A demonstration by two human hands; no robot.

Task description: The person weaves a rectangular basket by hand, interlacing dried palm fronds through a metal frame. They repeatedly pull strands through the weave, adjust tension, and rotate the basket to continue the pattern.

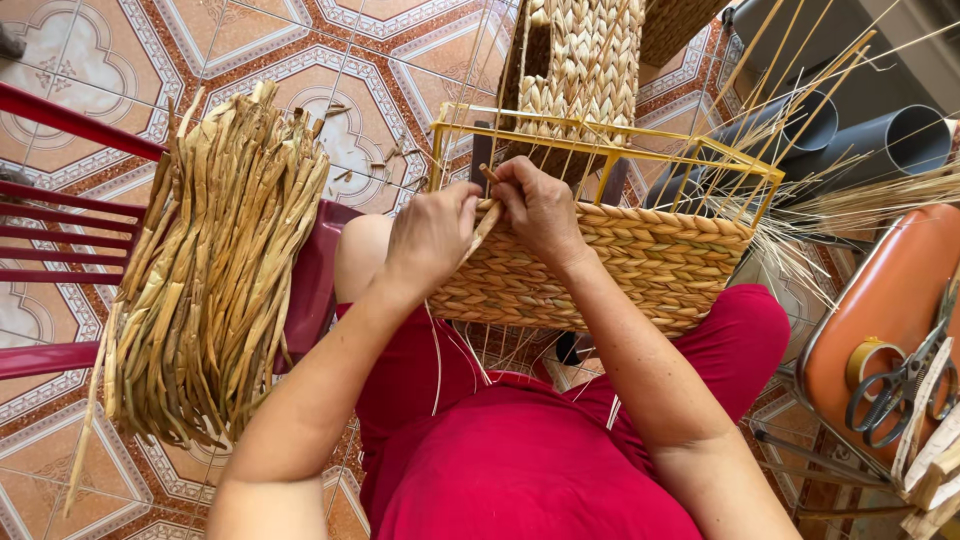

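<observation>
A half-woven straw basket (pixel 640 262) on a yellow wire frame (pixel 600 130) rests on my lap, against red clothing. My left hand (pixel 432 238) pinches a flat straw strand (pixel 487 222) at the basket's near left corner. My right hand (pixel 540 205) grips the same strand right beside it, fingers curled over the woven rim. Thin stiff reeds (pixel 800 90) stick up and out from the frame's right side.
A thick bundle of dried straw strands (pixel 215 270) lies over a red plastic chair (pixel 60 220) at my left. An orange stool (pixel 880 300) at right carries scissors (pixel 900 385) and a tape roll (pixel 872 358). Grey pipes (pixel 890 140) and another woven basket (pixel 585 60) lie beyond, on patterned floor tiles.
</observation>
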